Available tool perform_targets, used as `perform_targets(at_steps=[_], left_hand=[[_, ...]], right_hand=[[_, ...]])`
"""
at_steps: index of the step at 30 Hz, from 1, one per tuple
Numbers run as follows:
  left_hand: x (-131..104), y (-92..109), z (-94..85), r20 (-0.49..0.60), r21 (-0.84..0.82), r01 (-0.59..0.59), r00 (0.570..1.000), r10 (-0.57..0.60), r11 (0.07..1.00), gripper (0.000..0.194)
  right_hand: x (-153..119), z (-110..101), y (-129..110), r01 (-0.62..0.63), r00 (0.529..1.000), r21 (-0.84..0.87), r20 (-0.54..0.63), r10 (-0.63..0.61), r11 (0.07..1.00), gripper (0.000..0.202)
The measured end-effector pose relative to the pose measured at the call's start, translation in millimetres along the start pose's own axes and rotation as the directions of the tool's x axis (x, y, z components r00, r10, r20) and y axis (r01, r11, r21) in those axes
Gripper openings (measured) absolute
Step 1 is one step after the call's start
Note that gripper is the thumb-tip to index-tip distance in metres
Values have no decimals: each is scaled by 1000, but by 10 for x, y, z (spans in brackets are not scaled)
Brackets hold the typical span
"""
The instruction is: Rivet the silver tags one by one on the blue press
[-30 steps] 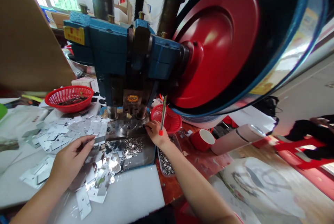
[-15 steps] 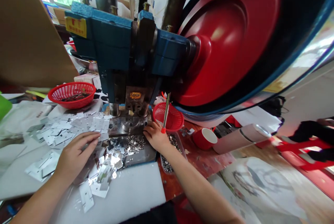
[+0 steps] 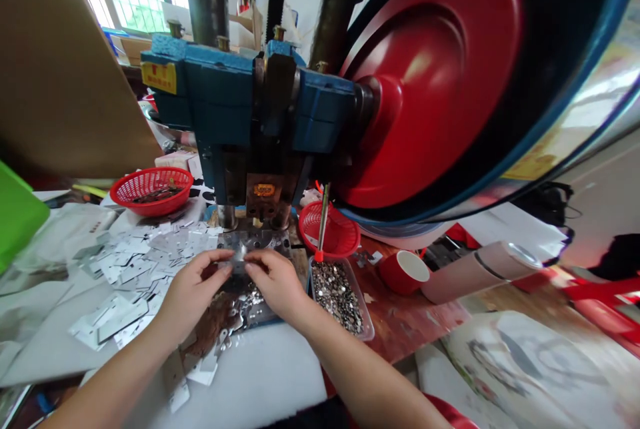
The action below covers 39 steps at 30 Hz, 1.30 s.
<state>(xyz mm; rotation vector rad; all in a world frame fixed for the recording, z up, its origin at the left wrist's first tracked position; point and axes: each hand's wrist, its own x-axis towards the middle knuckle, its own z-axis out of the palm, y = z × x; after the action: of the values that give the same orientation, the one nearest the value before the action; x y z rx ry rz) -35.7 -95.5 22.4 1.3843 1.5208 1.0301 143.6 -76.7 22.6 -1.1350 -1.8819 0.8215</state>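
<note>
Both hands meet in front of the die block (image 3: 270,240) at the foot of a blue press (image 3: 220,96). A small shiny metal piece (image 3: 241,252) shows between their fingertips. My left hand (image 3: 195,286) pinches its left side with thumb and fingers. On the right side of the piece, the thumb and fingers of my right hand (image 3: 277,282) are closed. Below the hands lie small shiny metal bits (image 3: 250,302). Flat metal plates (image 3: 135,249) are heaped to the left of my left hand.
A red basket (image 3: 150,208) of metal pieces stands back left, another red basket (image 3: 333,252) right of the die. Beside my right forearm is a clear tub (image 3: 369,330) of small parts. Further right are a red cup (image 3: 395,272), a pink flask (image 3: 465,278) and the red flywheel (image 3: 425,102).
My right hand has moved left from the die's right side, and my left hand has moved right. They now meet at the metal piece. The view has shifted slightly.
</note>
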Motion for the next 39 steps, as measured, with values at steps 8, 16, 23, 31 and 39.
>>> perform_targets(at_steps=[8, 16, 23, 31, 39], left_hand=[[751, 138, 304, 9, 328, -302, 948, 317, 895, 24], [983, 55, 460, 98, 293, -229, 973, 209, 928, 36], [820, 138, 220, 114, 331, -248, 968, 222, 911, 39], [63, -94, -212, 542, 487, -430, 832, 123, 761, 27], [52, -138, -46, 543, 482, -400, 835, 92, 779, 11]], right_hand=[[474, -110, 295, -106, 970, -350, -240, 20, 931, 14], [707, -90, 494, -171, 971, -213, -201, 128, 962, 24], [475, -252, 452, -132, 963, -153, -255, 90, 979, 17], [-190, -572, 590, -172, 974, -132, -169, 149, 976, 16], [-106, -606, 689, -85, 994, -424, -102, 45, 901, 17]])
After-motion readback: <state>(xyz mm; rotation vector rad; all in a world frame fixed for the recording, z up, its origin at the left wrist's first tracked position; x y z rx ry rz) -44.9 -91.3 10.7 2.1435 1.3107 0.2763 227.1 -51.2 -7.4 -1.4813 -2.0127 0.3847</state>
